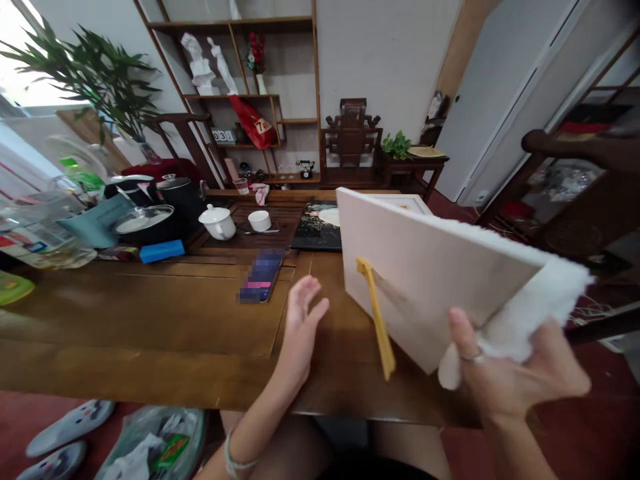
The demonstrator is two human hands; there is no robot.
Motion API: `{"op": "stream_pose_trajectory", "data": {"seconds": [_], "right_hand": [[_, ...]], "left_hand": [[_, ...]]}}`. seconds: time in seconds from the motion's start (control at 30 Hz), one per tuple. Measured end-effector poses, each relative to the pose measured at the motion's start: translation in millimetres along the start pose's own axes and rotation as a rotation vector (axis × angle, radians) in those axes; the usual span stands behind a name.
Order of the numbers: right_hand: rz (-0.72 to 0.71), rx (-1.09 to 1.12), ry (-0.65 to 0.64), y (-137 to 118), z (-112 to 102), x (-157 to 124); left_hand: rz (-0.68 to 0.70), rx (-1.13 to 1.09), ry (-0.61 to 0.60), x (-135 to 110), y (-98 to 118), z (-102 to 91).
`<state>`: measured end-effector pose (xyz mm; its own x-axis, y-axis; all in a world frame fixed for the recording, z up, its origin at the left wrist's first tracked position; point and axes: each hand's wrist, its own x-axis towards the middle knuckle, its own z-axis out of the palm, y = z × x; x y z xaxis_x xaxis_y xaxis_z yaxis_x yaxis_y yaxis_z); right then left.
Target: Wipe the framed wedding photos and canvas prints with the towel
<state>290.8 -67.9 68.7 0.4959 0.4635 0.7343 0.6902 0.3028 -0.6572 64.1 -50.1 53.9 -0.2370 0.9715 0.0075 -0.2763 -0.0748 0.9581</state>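
Observation:
My right hand point(515, 373) is closed on the lower corner of a pale pink board-like book point(425, 267) together with a white fluffy cloth point(540, 300), holding them tilted above the table's right part. A yellow ribbon point(376, 317) hangs from the board's near face. My left hand point(303, 320) hovers open over the wooden table point(150, 320), fingers stretched out, just left of the board and holding nothing. A phone point(261, 275) lies on the table just beyond the left hand.
A white lidded teacup point(218, 222) and a small white cup point(259, 220) stand on a tea tray. Pots point(145, 223), a blue box point(161, 251) and a plant point(95, 73) crowd the left. A dark picture point(317, 230) lies behind the board. Slippers point(70, 427) and a bag lie on the floor.

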Motion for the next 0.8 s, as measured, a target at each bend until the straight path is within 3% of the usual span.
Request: {"op": "stream_pose_trajectory", "data": {"seconds": [0.07,0.13,0.23,0.3,0.4,0.53,0.63,0.7,0.73,0.8], "right_hand": [[0.023,0.104,0.128,-8,6,6],[0.126,0.234,0.182,-15,14,8],[0.309,0.363,0.222,-21,27,3],[0.422,0.475,0.215,-21,32,-2],[0.596,0.614,0.112,-17,33,-12],[0.692,0.657,-0.155,-1,25,-29],[0.771,0.635,-0.300,19,11,-34],[0.808,0.546,-0.236,35,-2,-30],[0.766,0.486,-0.134,43,-10,-25],[0.542,0.376,0.032,60,-26,-12]], "left_hand": [[-0.174,0.010,-0.085,-6,-13,3.9],[-0.221,-0.004,-0.077,-11,-18,7.5],[-0.248,-0.010,0.032,-16,-16,10.9],[-0.301,-0.026,-0.032,-16,-16,12.9],[-0.372,-0.131,-0.159,-12,-20,17.8],[-0.319,-0.184,0.037,3,-24,18.4],[-0.257,-0.122,0.047,17,-17,6.2],[-0.233,-0.052,0.059,26,-10,-6.0],[-0.227,-0.016,0.059,30,-6,-12.2],[-0.203,0.053,0.045,37,0,-22.9]]}}
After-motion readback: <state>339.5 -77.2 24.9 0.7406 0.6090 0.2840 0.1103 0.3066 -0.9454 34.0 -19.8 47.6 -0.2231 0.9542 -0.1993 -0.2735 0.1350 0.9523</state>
